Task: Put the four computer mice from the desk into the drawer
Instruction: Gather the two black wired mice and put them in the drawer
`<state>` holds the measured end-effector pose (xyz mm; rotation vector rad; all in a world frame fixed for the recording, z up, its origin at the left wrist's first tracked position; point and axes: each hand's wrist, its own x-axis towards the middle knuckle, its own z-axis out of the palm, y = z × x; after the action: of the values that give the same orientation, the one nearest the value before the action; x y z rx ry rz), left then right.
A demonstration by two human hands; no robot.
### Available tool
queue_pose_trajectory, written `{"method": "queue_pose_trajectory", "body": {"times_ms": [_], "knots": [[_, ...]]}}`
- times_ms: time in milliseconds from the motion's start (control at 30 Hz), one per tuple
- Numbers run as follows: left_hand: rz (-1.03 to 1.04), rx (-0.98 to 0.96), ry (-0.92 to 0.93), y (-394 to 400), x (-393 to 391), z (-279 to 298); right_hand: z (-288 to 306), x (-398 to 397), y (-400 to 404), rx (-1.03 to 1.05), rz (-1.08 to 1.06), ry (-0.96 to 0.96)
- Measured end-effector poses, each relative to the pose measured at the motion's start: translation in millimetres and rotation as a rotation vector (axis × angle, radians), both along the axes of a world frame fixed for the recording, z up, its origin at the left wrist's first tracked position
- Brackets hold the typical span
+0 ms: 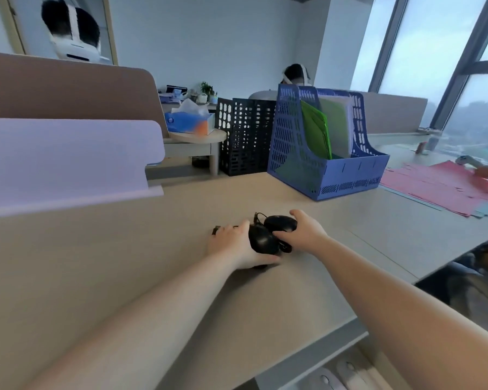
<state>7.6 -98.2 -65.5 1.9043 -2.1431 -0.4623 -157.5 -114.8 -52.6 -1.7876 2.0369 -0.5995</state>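
Two black wired mice lie close together on the beige desk (152,277). My left hand (231,246) wraps around the nearer black mouse (262,240). My right hand (304,232) closes over the farther black mouse (279,223), whose cable curls up behind it. Below the desk's front edge the drawer (307,364) stands open, and two pale grey mice (326,380) (350,368) lie inside it.
A blue file rack (321,175) with green folders and a black mesh rack (243,136) stand at the back. A lilac divider (68,159) rises at the left. Pink papers (440,187) lie at the right, where another person's hand rests. A tissue box (190,122) sits behind.
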Motion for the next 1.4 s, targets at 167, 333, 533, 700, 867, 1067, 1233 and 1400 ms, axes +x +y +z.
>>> {"method": "queue_pose_trajectory", "body": {"times_ms": [167, 333, 533, 700, 867, 1067, 1233, 1400], "knots": [[-0.002, 0.016, -0.039, -4, -1, 3, -11, -3, -10, 0.000, -0.043, 0.036], [0.025, 0.043, -0.004, -7, -10, 11, -16, -8, -14, -0.046, -0.071, 0.035], [-0.072, 0.072, -0.071, -12, -14, 12, -18, -13, -14, -0.071, -0.080, 0.008], [-0.107, 0.073, -0.110, -12, -18, 19, -19, -16, -8, -0.098, -0.108, -0.015], [-0.010, 0.076, -0.051, -12, -21, 12, -19, -25, -3, -0.121, -0.151, -0.021], [0.023, 0.047, -0.013, 2, -19, 17, -10, -34, 15, -0.183, -0.164, -0.073], [-0.016, -0.025, -0.038, 37, -29, 30, 8, -51, 55, -0.228, -0.182, -0.105], [-0.067, -0.099, -0.040, 89, -52, 53, 28, -81, 118, -0.246, -0.232, -0.155]]}}
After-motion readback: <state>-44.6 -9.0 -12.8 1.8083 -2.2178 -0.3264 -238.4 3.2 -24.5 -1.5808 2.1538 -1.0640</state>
